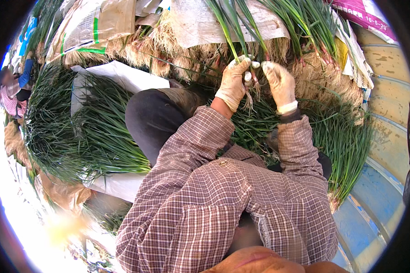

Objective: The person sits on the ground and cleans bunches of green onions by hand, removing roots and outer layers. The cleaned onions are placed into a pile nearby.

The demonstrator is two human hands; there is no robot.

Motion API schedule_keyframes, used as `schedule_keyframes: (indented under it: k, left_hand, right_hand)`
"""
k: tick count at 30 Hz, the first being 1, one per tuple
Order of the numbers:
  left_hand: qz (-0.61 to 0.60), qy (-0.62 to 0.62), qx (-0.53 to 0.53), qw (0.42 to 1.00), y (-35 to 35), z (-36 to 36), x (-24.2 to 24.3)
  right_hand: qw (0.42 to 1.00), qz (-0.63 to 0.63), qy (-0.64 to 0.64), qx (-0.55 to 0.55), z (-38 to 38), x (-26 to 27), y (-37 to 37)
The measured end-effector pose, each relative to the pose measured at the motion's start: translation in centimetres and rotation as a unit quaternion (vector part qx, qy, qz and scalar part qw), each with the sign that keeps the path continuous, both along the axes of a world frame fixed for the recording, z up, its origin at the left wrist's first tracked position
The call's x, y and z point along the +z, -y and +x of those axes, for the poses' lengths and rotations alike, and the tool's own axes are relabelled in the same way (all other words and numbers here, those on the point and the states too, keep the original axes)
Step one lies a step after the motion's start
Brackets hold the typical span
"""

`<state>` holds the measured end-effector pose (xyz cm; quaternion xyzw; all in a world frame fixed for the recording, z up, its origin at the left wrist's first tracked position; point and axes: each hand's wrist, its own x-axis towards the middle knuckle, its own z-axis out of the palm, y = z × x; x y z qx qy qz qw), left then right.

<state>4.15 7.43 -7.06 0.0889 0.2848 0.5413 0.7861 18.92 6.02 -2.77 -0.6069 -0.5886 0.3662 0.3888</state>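
Note:
My left hand (234, 79), in a soiled pale glove with white fingertips, grips a few spring onions (228, 32). Their green leaves rise away from me, and thin roots (248, 100) hang below the fingers. My right hand (281, 81), gloved the same way, is raised just beside it. Its fingers are bent together at the reddish base of another spring onion stalk (261, 40); whether they pinch it is hard to make out. Beyond both hands lies a bank of rooted spring onions (182, 63), partly covered by a pale plastic sheet (205, 24). Loose green leaves (253, 119) lie beneath the hands.
Heaped spring onions (106, 129) lie at my left on white sheeting (123, 76). Another bunch (348, 153) rests at my right, by a ribbed, worn blue-and-cream metal wall (384, 116). Printed sacks (89, 25) cover stacked bundles. Another person (15, 88) is at the far left.

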Motion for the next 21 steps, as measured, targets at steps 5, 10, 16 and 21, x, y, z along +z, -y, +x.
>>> schedule_keyframes:
  k: [5, 10, 16, 21]
  left_hand:
    - [0.033, -0.088, 0.007, 0.996, 1.0, 1.0, 1.5]
    - [0.008, -0.146, 0.041, 0.988, 1.3, 1.8, 1.9]
    - [-0.008, 0.002, 0.012, 1.0, 1.6, 1.9, 2.7]
    - [-0.011, 0.051, -0.059, 0.997, 1.7, 1.7, 3.8]
  right_hand:
    - [0.974, -0.141, -0.169, 0.049, -2.0, -0.7, -3.6]
    - [0.942, -0.107, -0.293, -0.128, -3.1, -1.0, -2.4]
    - [0.96, -0.008, -0.267, -0.089, -2.2, -0.5, 0.5]
    - [0.967, 0.155, -0.203, -0.02, -0.2, 1.2, 2.5]
